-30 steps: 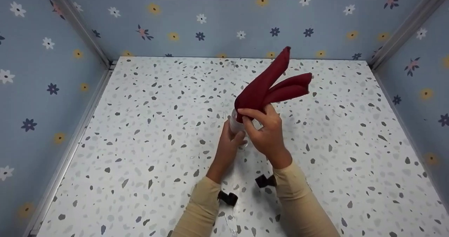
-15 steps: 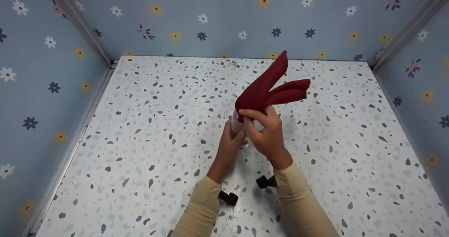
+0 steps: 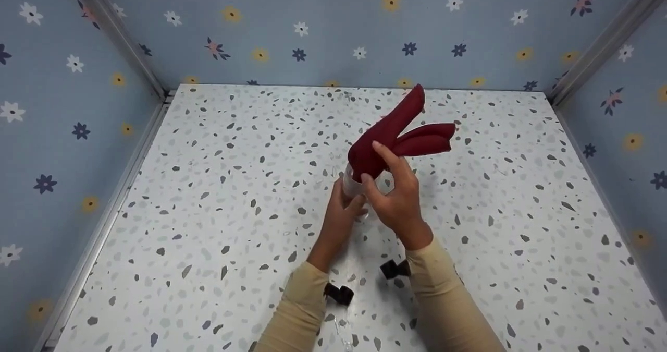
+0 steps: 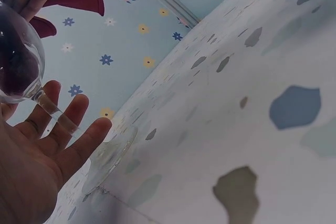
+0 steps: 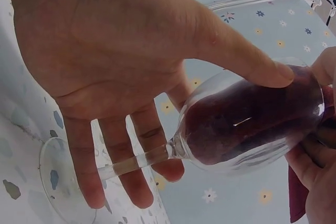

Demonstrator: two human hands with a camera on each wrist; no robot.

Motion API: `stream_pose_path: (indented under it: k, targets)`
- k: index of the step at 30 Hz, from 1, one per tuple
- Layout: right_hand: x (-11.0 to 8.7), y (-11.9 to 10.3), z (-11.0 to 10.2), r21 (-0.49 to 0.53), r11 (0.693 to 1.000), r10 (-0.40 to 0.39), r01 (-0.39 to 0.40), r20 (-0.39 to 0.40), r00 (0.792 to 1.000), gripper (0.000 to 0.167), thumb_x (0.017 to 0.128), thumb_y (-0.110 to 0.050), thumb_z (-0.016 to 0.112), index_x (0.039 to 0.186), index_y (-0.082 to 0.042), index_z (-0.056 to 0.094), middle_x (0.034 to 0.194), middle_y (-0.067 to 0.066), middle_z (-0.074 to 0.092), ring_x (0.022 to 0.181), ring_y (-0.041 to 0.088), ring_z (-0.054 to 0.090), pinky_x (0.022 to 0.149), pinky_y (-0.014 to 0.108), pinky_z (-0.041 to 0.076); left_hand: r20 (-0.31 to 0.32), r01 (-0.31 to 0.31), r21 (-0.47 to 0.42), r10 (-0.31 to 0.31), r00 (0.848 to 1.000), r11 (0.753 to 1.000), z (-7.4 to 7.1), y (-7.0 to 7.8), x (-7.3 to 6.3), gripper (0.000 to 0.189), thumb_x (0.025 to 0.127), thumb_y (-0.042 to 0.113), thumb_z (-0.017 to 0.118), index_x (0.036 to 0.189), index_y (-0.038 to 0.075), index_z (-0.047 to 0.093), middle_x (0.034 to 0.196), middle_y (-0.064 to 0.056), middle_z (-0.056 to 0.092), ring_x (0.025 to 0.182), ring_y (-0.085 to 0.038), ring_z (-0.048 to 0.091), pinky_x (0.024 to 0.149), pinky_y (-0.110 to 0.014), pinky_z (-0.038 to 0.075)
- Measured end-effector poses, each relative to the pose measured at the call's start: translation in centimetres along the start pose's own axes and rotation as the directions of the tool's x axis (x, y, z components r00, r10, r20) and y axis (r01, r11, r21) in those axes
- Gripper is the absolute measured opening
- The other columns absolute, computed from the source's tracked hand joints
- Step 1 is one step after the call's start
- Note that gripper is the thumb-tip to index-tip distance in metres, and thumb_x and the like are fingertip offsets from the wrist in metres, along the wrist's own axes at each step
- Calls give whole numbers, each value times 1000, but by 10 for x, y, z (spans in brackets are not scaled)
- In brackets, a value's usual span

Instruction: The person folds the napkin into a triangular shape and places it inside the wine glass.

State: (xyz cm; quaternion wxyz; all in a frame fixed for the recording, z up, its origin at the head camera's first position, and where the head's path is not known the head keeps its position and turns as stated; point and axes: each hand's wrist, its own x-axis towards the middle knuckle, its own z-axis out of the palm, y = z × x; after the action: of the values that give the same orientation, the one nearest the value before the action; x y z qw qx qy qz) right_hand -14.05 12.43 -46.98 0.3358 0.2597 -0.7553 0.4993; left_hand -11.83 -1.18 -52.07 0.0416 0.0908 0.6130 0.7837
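A clear wine glass leans with its bowl raised; its foot shows low in the left wrist view. My left hand grips the bowl, its thumb along the side and several fingers stretched beside the stem. Up from the rim rises a dark red folded napkin, with two parts fanning up and right. Its lower part fills the bowl. My right hand holds the napkin at the rim, thumb low and index finger laid higher on the cloth. Its other fingers are mostly hidden in the head view.
A white speckled table lies beneath, bounded by blue flowered walls at the back and sides. Black wrist camera mounts jut inward from both beige sleeves.
The napkin has sunk a little lower toward the glass. My right index finger has slid up from near the rim, spreading away from the thumb. My left hand keeps its place.
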Motion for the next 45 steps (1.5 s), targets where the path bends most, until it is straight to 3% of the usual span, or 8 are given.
stream_pose_path:
  k: [6, 15, 18, 25, 28, 38, 45]
  targets:
    - [-3, 4, 2, 61, 998, 23, -21, -21, 1000, 63, 86, 0, 72, 144, -2, 46, 135, 12, 55, 114, 27, 61, 96, 39, 53, -2, 6, 5, -6, 1000, 1000, 0, 0, 0, 107, 82, 69, 67, 156, 5, 24, 147, -17, 46, 118, -27, 57, 93, -55, 51]
    - [-8, 9, 4, 91, 994, 56, -53, -31, 998, 63, 86, 2, 73, 143, 3, 46, 127, 14, 57, 112, 27, 63, 96, 36, 52, -11, 40, 41, -40, 999, 998, 1, 4, 0, 82, 95, 44, 66, 156, 8, 25, 146, -15, 48, 119, -25, 57, 93, -50, 52]
    - [-10, 2, 2, 96, 990, 105, -103, -14, 994, 63, 85, 5, 73, 142, 6, 45, 129, 17, 58, 112, 28, 62, 97, 34, 52, -13, 43, 50, -42, 999, 998, 1, 4, 0, 87, 93, 47, 68, 156, 6, 25, 147, -17, 47, 115, -26, 59, 92, -51, 52]
    - [-4, -23, -3, 150, 968, 201, -202, 24, 979, 61, 87, 7, 68, 142, 11, 41, 134, 24, 55, 119, 31, 58, 102, 36, 48, -21, 50, 42, -49, 999, 998, -6, -27, 11, 105, 83, 67, 68, 158, 9, 22, 148, -18, 46, 108, -26, 61, 92, -61, 49]
    - [-6, -24, -3, 164, 960, 223, -226, 37, 974, 62, 88, 6, 67, 144, 11, 39, 137, 24, 53, 122, 31, 57, 104, 38, 46, -28, 42, 46, -40, 999, 998, -6, -31, 11, 108, 80, 71, 66, 159, 12, 20, 149, -17, 45, 108, -25, 61, 90, -61, 50]
    - [-14, -18, -5, 156, 963, 209, -221, 92, 974, 75, 86, 6, 72, 149, 10, 32, 143, 26, 49, 131, 30, 52, 108, 41, 43, -43, 26, 62, -23, 999, 998, -4, -30, 10, 94, 87, 65, 65, 156, 14, 27, 145, -11, 50, 116, -23, 59, 86, -46, 55]
    - [-15, -16, -6, 127, 976, 165, -179, 113, 980, 87, 82, 10, 76, 152, 12, 24, 147, 26, 45, 128, 33, 53, 106, 34, 44, -30, 21, 59, -20, 999, 998, -5, -29, 9, 94, 85, 70, 62, 155, 16, 30, 143, -8, 52, 122, -22, 57, 91, -44, 54]
